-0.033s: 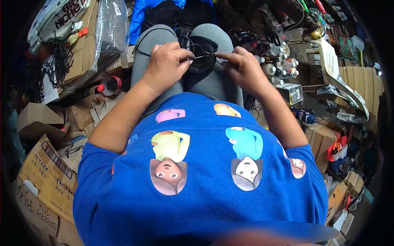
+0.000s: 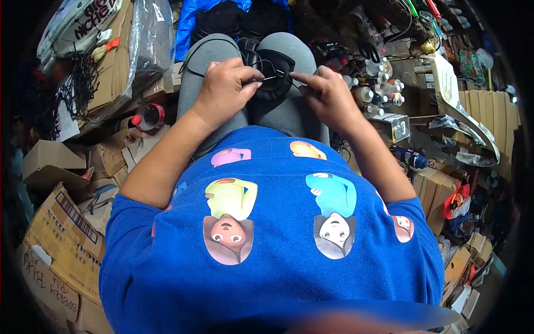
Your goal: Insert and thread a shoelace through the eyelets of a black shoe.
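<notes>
A black shoe (image 2: 270,93) rests between my grey-clad thighs. Beside it on the left, my left hand (image 2: 229,89) is closed in a pinch on a thin, pale metal needle (image 2: 269,78) that lies across the shoe's edge. At the shoe's right edge, my right hand (image 2: 329,93) is closed, its index fingertip close against the rim. Whatever its fingers hold is too small to make out. A black cord (image 2: 210,39) loops over my left thigh and runs toward the shoe.
A red-capped plastic bottle (image 2: 149,117) lies left of my legs, above torn cardboard (image 2: 67,234). Several small white-capped bottles (image 2: 378,89) stand on the right. A pale curved strip (image 2: 473,125) juts out farther right. Blue sheeting (image 2: 186,28) lies ahead, beneath black items.
My right hand has shifted very slightly toward me. My left hand, the needle and the shoe look the same.
</notes>
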`<state>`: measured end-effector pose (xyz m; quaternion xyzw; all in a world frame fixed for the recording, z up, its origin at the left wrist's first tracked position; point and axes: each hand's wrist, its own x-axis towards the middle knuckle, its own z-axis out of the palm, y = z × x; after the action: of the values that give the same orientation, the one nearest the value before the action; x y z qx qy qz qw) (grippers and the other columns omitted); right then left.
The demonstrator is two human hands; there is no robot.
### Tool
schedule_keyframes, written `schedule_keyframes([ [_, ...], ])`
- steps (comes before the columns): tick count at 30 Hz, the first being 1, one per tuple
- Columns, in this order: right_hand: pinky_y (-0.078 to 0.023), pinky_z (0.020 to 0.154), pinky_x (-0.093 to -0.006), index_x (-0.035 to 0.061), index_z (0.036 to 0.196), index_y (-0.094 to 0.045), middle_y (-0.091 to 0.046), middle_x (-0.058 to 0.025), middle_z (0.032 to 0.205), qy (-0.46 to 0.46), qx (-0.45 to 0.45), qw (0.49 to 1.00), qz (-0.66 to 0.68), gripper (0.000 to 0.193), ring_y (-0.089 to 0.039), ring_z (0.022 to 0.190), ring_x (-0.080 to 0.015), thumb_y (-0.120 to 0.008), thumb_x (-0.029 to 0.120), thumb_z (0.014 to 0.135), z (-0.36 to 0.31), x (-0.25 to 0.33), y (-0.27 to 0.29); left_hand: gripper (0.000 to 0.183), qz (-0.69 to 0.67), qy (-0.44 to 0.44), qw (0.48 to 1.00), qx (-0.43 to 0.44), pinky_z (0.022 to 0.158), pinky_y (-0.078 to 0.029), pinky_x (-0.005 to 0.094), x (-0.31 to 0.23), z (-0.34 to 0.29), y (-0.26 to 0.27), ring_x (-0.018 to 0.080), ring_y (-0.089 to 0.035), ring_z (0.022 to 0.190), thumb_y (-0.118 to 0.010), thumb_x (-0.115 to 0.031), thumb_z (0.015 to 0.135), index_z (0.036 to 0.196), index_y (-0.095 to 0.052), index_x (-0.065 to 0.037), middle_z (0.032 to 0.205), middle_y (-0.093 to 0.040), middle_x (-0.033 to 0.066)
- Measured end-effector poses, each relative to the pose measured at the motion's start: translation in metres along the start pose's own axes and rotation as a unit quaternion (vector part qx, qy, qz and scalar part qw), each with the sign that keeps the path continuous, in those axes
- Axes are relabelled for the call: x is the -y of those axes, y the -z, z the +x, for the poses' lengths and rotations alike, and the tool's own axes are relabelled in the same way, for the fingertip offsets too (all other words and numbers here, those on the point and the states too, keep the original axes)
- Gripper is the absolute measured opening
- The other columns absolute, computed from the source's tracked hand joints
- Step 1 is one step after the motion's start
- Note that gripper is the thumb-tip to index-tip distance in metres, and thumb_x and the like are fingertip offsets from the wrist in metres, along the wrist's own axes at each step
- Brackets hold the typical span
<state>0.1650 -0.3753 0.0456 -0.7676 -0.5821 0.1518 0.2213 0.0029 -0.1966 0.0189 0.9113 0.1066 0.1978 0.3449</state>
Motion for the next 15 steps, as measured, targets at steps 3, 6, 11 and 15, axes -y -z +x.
schedule_keyframes([
  [3,-0.041,0.063,-0.0302,0.0152,0.108,-0.066,-0.044,-0.0068,0.071,-0.043,-0.027,0.997,0.063,0.036,-0.048,0.068,-0.0194,-0.062,0.001,0.075,-0.0034,0.0026,-0.0048,0.013,-0.122,0.058,0.991,0.007,0.063,-0.039,0.03,0.0014,0.0004,0.0013,0.0198,-0.054,0.066,-0.069,-0.008,0.07,0.083,-0.07,-0.01,0.069,-0.056,0.0046],
  [6,-0.042,0.062,-0.0324,0.0164,0.108,-0.067,-0.045,-0.0081,0.071,-0.077,-0.01,0.992,0.096,0.037,-0.05,0.067,-0.0223,-0.063,0.001,0.074,-0.0042,0.0033,-0.0055,0.014,-0.104,0.056,0.993,0.029,0.065,-0.038,0.0307,0.003,0.0021,0.0014,0.0192,-0.054,0.067,-0.069,-0.009,0.072,0.085,-0.07,-0.012,0.07,-0.056,0.0031],
  [11,-0.045,0.065,-0.0371,0.0182,0.106,-0.068,-0.052,-0.0131,0.074,-0.011,-0.035,0.999,-0.004,0.035,-0.054,0.072,-0.0298,-0.065,0.006,0.072,-0.006,0.0054,-0.006,0.018,0.081,-0.045,0.996,0.003,0.063,-0.04,0.0294,0.0007,0.0008,-0.0013,0.0196,-0.054,0.07,-0.069,-0.007,0.071,0.089,-0.07,-0.011,0.074,-0.056,0.0037],
  [15,-0.046,0.068,-0.0333,0.017,0.105,-0.068,-0.052,-0.0094,0.079,-0.084,0.002,0.986,0.147,0.032,-0.056,0.078,-0.0232,-0.063,0.005,0.076,-0.0046,-0.0021,-0.0057,0.021,-0.072,-0.011,0.997,0.014,0.062,-0.041,0.0302,0.0002,0.0034,-0.0024,0.0191,-0.052,0.071,-0.067,-0.005,0.072,0.092,-0.071,-0.012,0.073,-0.053,0.0048],
])
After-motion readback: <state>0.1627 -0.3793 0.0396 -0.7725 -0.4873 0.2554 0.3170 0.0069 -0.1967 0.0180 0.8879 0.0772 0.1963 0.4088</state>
